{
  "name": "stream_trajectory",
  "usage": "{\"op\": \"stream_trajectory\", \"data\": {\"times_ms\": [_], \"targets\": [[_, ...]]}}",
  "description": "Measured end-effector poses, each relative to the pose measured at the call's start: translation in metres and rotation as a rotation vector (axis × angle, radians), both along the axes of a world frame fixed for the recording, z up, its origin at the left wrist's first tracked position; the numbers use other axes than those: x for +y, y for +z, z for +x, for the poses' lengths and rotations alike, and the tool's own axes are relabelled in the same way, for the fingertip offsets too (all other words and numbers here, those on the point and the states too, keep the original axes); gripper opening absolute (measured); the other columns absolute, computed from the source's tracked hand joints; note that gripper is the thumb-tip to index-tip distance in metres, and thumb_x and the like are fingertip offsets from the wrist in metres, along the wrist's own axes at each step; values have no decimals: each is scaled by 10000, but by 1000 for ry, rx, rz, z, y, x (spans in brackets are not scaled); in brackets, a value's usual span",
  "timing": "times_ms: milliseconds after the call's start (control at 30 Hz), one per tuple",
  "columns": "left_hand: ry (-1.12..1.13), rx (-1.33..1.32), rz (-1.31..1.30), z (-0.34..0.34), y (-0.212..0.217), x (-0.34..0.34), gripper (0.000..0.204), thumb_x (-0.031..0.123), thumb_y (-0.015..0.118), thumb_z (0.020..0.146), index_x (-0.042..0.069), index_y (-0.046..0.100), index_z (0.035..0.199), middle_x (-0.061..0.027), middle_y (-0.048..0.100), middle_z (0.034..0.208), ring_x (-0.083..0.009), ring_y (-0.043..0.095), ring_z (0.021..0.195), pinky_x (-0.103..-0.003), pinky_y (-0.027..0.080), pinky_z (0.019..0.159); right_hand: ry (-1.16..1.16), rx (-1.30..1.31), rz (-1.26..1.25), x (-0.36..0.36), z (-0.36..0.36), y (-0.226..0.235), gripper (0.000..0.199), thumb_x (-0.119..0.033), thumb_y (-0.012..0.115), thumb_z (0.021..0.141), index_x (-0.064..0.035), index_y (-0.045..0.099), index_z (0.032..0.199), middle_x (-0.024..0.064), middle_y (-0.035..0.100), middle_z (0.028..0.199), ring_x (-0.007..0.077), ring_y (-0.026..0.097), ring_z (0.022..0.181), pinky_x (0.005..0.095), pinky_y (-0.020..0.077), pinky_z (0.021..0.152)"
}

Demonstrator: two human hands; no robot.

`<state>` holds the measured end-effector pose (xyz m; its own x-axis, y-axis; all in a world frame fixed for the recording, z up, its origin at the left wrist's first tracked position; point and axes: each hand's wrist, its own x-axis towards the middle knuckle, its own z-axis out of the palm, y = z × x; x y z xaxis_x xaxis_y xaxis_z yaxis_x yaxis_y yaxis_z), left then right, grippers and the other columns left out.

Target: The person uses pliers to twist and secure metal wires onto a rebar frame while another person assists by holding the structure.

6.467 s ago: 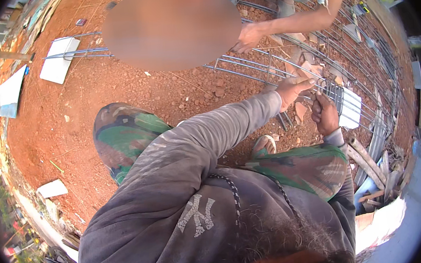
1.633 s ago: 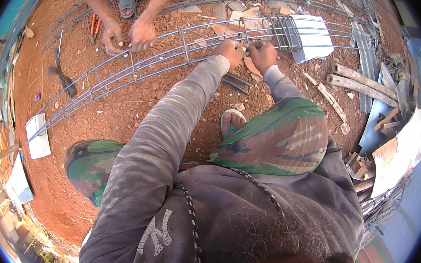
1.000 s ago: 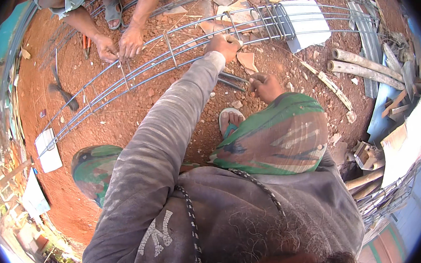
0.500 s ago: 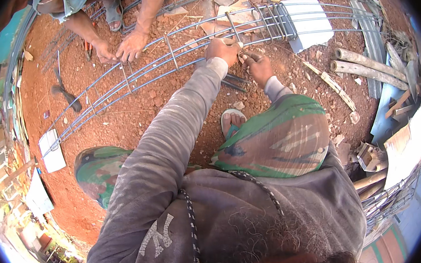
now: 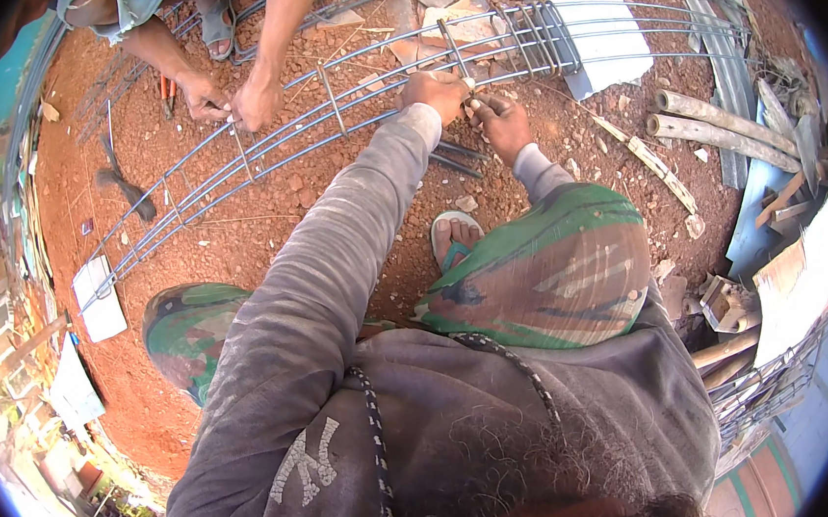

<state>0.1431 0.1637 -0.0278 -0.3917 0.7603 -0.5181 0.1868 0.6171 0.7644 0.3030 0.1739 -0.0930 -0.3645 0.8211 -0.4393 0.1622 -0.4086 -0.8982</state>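
A long cage of blue-grey rebar [image 5: 193, 186] curves across the red soil, with square stirrups [image 5: 332, 99] along it. My left hand [image 5: 436, 96] is closed around the lower corner of one stirrup, by the nearest bar. Just right of it, the fingers of my right hand [image 5: 502, 128] are pinched together at the same joint; whatever they hold is too small or hidden to make out. Several more stirrups [image 5: 543, 38] stand bunched on the bars to the right. Dark rods [image 5: 457, 162] lie on the ground below my hands.
Across the cage, a co-worker's hands [image 5: 248, 102] are at the bars on the left. Red-handled pliers [image 5: 166, 95] lie beside them. A white board [image 5: 609, 42] sits under the right end, another white slab [image 5: 101, 304] at the left end. Wooden poles [image 5: 734, 140] lie at right.
The co-worker's hands have risen slightly from the bar and drawn together. My hands stay at the same joint, with the right fingers shifted slightly.
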Motion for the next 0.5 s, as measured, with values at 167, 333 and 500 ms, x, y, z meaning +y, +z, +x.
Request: {"op": "stream_trajectory", "data": {"times_ms": [167,333,500], "targets": [[1,-87,-7,-3,1,2,238,287,805,866,50,814,891,-64,773,760,-131,711,604,-295,548,580,17,18,94,5,-3,-7,223,-185,641,1029,-17,728,1147,-17,676,785,45,531,627,223,403,545],[51,-86,32,-1,-6,-1,218,260,802,875,43,809,902,-56,770,757,-133,702,594,-300,540,556,21,56,-83,7,-3,1,236,-193,641,1031,-3,725,1141,-8,686,800,56,543,631,223,421,550],[15,4,-1,-7,-28,-1,267,378,787,861,117,817,906,-56,780,784,-169,732,701,-328,526,722,-74,83,-190,-4,-2,11,252,-190,642,1030,15,717,1157,12,697,815,64,565,648,228,457,569]]}}
